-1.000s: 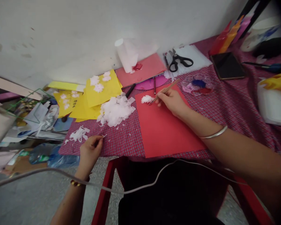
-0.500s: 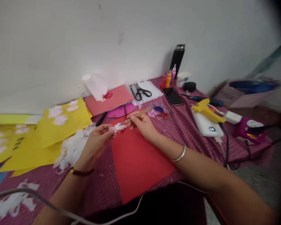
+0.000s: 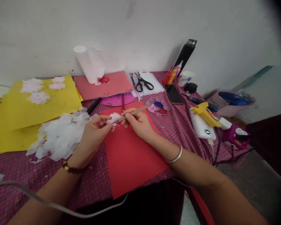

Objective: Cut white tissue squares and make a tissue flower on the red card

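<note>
My left hand (image 3: 96, 128) pinches a small white paper flower (image 3: 114, 117) between thumb and fingers. In my right hand (image 3: 138, 122) is a paintbrush (image 3: 140, 109) with a flat, light wooden handle, held like a pen. Its tip meets the flower, where a small bluish spot shows. Both hands are above a red paper sheet (image 3: 133, 156). Just beyond them lies a paint palette (image 3: 165, 103) with blue, pink and red paint. A thin dark stick (image 3: 123, 101) rests on the far edge of the red sheet.
White paper scraps (image 3: 58, 134) are heaped left, beside yellow sheets (image 3: 42, 109) bearing pale flowers. Black scissors (image 3: 144, 82) lie at the back. Rightward are a phone (image 3: 173, 94), paint bottles (image 3: 170, 76), a black flask (image 3: 186, 53), a paper cup (image 3: 186, 78) and a yellow glue gun (image 3: 206, 114).
My view has shifted a little. The flower now faces up more fully in my left hand, and the brush still touches it.
</note>
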